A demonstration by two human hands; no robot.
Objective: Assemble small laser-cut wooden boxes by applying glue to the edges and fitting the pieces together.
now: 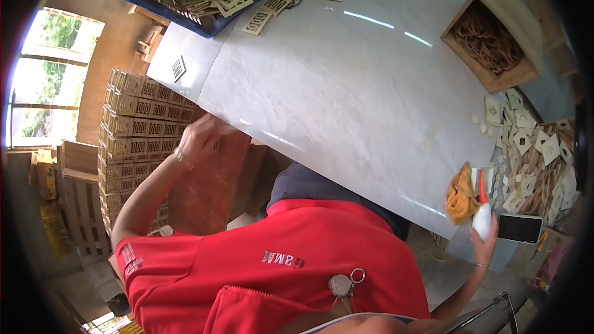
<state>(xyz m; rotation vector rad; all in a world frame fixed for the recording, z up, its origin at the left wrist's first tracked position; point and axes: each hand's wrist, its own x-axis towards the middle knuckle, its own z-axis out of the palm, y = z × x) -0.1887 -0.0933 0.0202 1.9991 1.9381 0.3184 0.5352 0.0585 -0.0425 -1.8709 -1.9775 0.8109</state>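
Note:
My right hand (484, 242) is at the right end of the table, its fingers round a white squeeze bottle (481, 218) that has a long orange nozzle pointing away from me. A crumpled orange-yellow cloth (460, 195) lies close beside the bottle. At the table's left front edge is my left hand (203, 135), beside a tall stack of small wooden boxes (139, 130) with cut-out fronts. Motion smears its fingers, so whether it holds anything is unclear. One cut-out wooden panel (179, 68) lies on the table's left corner.
A blue basket (210, 28) at the far left has many cut-out panels heaped in and beside it. A wooden box (510, 74) of brown rings stands far right. Wood scraps (526, 142) pile up beyond the right edge, near a dark-screened device (520, 228).

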